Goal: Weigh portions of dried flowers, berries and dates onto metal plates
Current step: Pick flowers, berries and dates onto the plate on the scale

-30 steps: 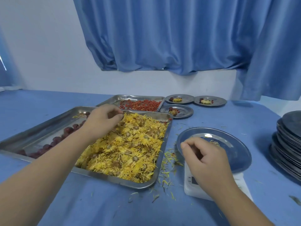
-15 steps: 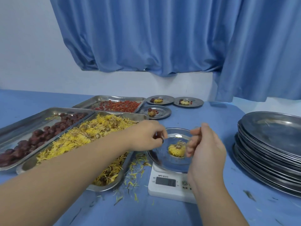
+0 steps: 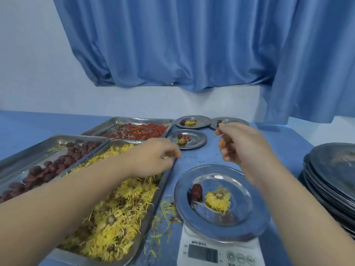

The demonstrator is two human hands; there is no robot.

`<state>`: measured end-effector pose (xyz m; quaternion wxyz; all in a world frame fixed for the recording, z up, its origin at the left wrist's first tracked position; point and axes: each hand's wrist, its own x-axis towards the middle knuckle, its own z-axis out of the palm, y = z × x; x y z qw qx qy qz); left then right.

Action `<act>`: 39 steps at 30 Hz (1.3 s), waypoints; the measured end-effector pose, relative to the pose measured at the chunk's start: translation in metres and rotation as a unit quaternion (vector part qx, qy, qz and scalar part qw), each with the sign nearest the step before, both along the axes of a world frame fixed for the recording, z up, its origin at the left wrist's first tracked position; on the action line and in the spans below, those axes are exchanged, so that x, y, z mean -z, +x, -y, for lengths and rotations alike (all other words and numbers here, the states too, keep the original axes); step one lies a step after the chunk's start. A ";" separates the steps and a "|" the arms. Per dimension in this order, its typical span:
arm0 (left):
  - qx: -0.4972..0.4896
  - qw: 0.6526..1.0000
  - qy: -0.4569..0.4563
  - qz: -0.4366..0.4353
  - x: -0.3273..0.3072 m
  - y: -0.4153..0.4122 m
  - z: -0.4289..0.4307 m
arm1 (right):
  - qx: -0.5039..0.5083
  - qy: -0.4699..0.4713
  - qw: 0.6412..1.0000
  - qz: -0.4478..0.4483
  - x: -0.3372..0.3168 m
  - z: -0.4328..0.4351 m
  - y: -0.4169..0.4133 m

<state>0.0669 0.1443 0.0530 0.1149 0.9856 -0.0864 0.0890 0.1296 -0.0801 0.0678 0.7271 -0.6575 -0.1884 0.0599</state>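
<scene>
A metal plate [image 3: 249,223] sits on a white digital scale [image 3: 217,252], holding one dark red date [image 3: 196,191] and a yellow dried flower [image 3: 218,199]. My left hand [image 3: 155,156] hovers over the far right corner of the flower tray [image 3: 163,181], fingers pinched together; whether they hold anything is unclear. My right hand [image 3: 242,148] floats above the table just beyond the plate, fingers loosely curled with nothing visible in them. To the left lie the date tray [image 3: 38,148] and, further back, the red berry tray [image 3: 134,129].
Three small plates [image 3: 186,139] [image 3: 193,121] [image 3: 228,121] with portions stand at the back. A tall stack of empty metal plates [image 3: 334,179] fills the right edge. Loose petals [image 3: 163,212] litter the blue cloth between tray and scale. Blue curtains hang behind.
A flower, then a date, have appeared on the plate. My left hand went from the flower tray to the plate and back to the tray's far corner. My right hand rose beyond the plate.
</scene>
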 end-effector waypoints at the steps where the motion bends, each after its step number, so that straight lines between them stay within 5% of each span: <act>1: -0.023 1.000 0.013 0.010 -0.005 0.004 -0.012 | -0.003 -0.031 0.999 0.014 -0.001 0.000 0.008; 3: -0.091 0.995 0.009 0.029 -0.015 0.012 -0.037 | 0.003 -0.090 0.995 0.036 0.001 0.001 0.023; 6: -0.202 0.970 -0.124 0.054 -0.031 0.034 -0.077 | 0.024 -0.139 0.989 0.049 0.013 0.001 0.044; 10: -0.281 0.956 -0.079 0.036 -0.033 0.082 -0.123 | 0.052 -0.215 0.970 0.103 0.036 -0.005 0.064; 15: -0.258 0.961 -0.022 -0.095 0.000 0.137 -0.140 | 0.040 -0.214 0.966 0.138 0.048 -0.006 0.072; 26: -0.258 0.943 0.047 -0.205 0.034 0.195 -0.145 | 0.075 -0.233 0.952 0.184 0.050 -0.006 0.074; 39: -0.288 0.951 0.007 -0.110 0.036 0.197 -0.151 | 0.086 -0.196 0.959 0.186 0.044 0.000 0.075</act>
